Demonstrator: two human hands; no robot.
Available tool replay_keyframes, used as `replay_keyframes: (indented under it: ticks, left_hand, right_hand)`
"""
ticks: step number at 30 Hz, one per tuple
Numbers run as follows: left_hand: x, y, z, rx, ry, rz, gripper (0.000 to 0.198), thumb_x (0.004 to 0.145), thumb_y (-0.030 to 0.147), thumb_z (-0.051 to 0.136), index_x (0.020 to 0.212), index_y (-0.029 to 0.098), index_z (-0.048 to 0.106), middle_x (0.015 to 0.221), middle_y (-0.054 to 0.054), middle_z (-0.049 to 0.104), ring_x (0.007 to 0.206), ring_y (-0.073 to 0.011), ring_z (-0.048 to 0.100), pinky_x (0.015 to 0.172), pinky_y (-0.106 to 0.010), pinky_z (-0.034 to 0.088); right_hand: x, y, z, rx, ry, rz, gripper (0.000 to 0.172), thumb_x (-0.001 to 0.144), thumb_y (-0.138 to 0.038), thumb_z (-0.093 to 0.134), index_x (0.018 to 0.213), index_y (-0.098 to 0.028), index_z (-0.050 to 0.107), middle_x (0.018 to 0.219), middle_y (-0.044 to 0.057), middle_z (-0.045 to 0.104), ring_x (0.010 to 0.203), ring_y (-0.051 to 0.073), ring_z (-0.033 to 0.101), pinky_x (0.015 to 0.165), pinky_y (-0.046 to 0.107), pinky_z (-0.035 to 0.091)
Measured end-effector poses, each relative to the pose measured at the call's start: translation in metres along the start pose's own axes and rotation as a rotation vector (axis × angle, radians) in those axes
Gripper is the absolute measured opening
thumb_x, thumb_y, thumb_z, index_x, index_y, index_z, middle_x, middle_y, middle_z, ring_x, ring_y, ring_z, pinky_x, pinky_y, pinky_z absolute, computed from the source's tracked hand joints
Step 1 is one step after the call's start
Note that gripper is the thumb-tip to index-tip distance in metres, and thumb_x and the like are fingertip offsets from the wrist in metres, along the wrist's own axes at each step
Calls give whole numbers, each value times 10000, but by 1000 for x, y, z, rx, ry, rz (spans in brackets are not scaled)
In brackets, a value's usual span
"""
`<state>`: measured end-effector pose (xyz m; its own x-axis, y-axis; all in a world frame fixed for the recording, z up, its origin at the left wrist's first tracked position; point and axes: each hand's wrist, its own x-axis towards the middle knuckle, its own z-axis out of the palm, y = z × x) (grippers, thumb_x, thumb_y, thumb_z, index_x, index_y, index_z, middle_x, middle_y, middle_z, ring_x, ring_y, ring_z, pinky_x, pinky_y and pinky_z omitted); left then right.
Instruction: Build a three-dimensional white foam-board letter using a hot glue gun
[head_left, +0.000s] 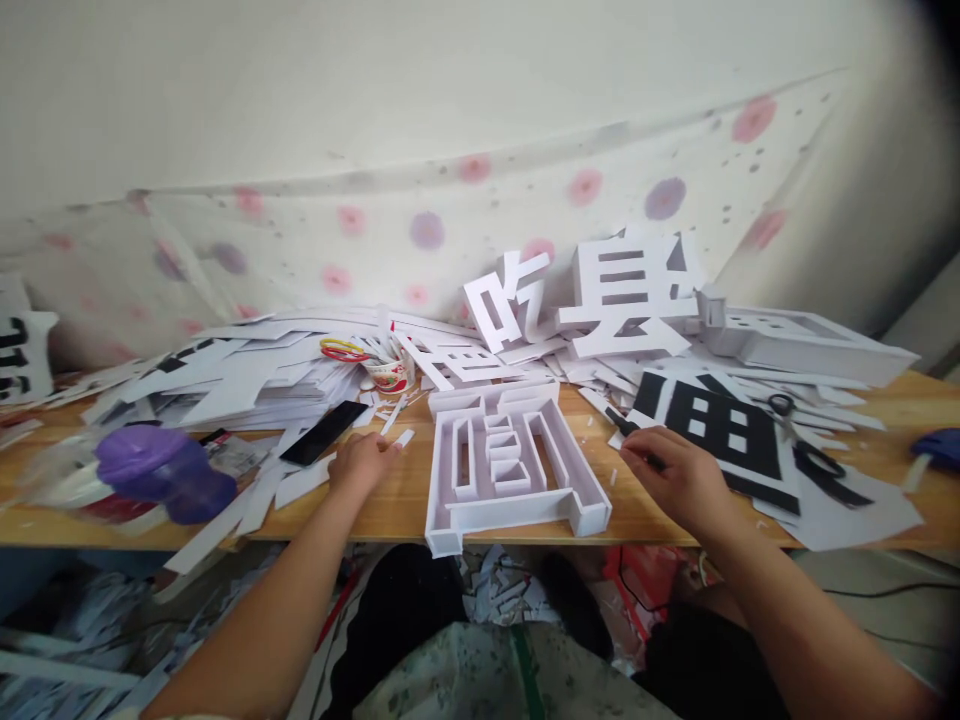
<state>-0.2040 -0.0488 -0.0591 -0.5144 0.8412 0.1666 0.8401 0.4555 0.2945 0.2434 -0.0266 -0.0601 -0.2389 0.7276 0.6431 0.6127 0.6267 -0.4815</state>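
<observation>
A white raised-wall character (510,470) is lying flat in the lower centre of the frame. Its thin upright walls are forming open cells, and its front edge is sitting at the near edge of the wooden table (390,505).

The left hand (362,462) is resting just left of it, curled, with its fingertips touching a small white strip (403,438). Whether they are pinching the strip is not showing. The right hand (675,475), just right of the character, is closing its fingers around a slim black tool (626,427), whose tip is pointing to the upper left.

A sheet with a black printed character (720,425) and scissors (802,440) are lying at the right. A black phone (324,432) and a purple bottle (161,470) are lying at the left. Finished white characters (634,290) are leaning against a spotted cloth (420,230) hanging across the back.
</observation>
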Motion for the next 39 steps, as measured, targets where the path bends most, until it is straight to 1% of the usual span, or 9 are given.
replay_keyframes:
  ticks: [3,8,13,18,22,27,29,34,39]
  left_hand:
    - [3,4,4,-52,17,20,211,655,410,686,701,208,648,1010,-132,672,1046,-373,580,794,-405,432]
    - [-9,3,8,-289,35,27,125,631,304,648,660,223,558,693,-24,641,730,-244,620,665,-313,422]
    - [-34,13,-13,-658,64,41,235,683,423,571,763,203,568,731,-16,653,706,-192,625,670,-291,466]
    - [-68,49,-49,-876,7,150,266,681,415,643,806,183,605,732,2,633,701,-147,595,662,-249,472]
    - [-101,89,-57,-1021,-105,240,188,695,326,687,782,173,621,691,14,607,651,-119,560,610,-217,446]
    - [-135,129,-53,-1002,-222,288,184,686,310,699,789,177,624,656,18,597,603,-117,545,552,-210,427]
    - [-144,139,-53,-989,-260,300,197,666,322,705,780,181,631,670,6,617,620,-131,570,562,-219,447]
    - [-166,151,-47,-1064,-382,193,291,658,455,704,788,198,658,651,-5,640,572,-156,600,556,-257,506]
    - [-177,146,-18,-1051,-351,139,419,625,640,675,551,235,601,468,-1,552,438,-169,519,412,-275,459]
  right_hand:
    - [1,8,-5,-114,6,90,176,871,-330,545,784,-218,649,823,35,678,726,183,646,619,287,478]
    - [6,34,-14,-311,59,229,219,810,-402,548,764,-227,672,810,36,708,691,215,655,604,323,467]
    - [7,42,-12,-239,69,227,229,808,-426,558,769,-237,682,795,31,721,696,221,672,598,318,491]
    - [7,11,-1,-38,80,62,171,857,-364,577,809,-229,670,834,40,704,742,202,669,619,294,513]
    - [3,-41,3,127,107,-70,86,886,-260,591,943,-226,644,877,47,703,804,196,670,728,301,535]
    - [-1,-91,11,422,-47,-222,438,878,-224,623,1304,-216,524,1038,80,687,896,183,646,824,319,531]
    - [0,-98,13,520,-84,-167,442,860,-244,647,1290,-216,548,1001,68,699,823,169,644,773,303,535]
    - [1,-105,5,693,-105,11,102,842,-254,624,887,-201,698,783,30,722,678,152,636,654,266,521]
    - [10,-76,-13,485,-177,3,183,813,-313,676,966,-220,711,834,-8,748,723,131,677,692,220,542]
